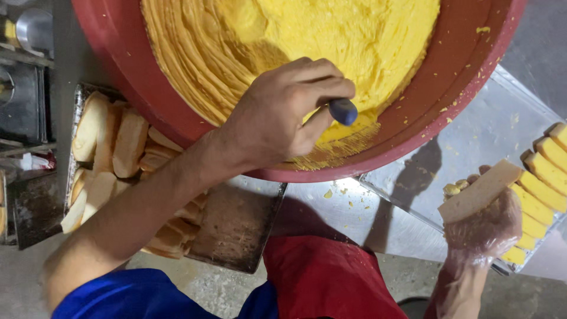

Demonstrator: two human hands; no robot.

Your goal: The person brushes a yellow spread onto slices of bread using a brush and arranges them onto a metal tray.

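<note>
1. Spread (331, 35): a thick yellow mass fills the big red bowl (466, 88) at the top of the view. It is combed into fine ridges along the left wall and scraped thin near the front rim.
2. The left hand (277, 118) is inside the bowl at that rim, fist closed tight on a blue handle (343, 111). The blade is hidden behind the fingers, so its shape cannot be told.
3. The right hand (484, 227), in a thin clear glove, holds a slice (478, 192) flat on its curled fingers, low and to the right of the bowl, over the steel tray (472, 136).
4. To do this well, I judge the tool should skim the soft surface and not dig in, taking a modest load. The slice looks light and crumbly, so it needs support from beneath and an even, gentle pass.
5. Bringing the slice near the rim would limit drips; yellow flecks already dot the tray and the bowl wall.
6. Coated slices (540, 189) lie in an overlapping row at the right edge, their tops smooth and yellow.
7. Plain bread (112, 142), pale with tan crust, is stacked on a dark, worn tray (236, 224) to the left.
8. The bowl looks like smooth plastic.
</note>
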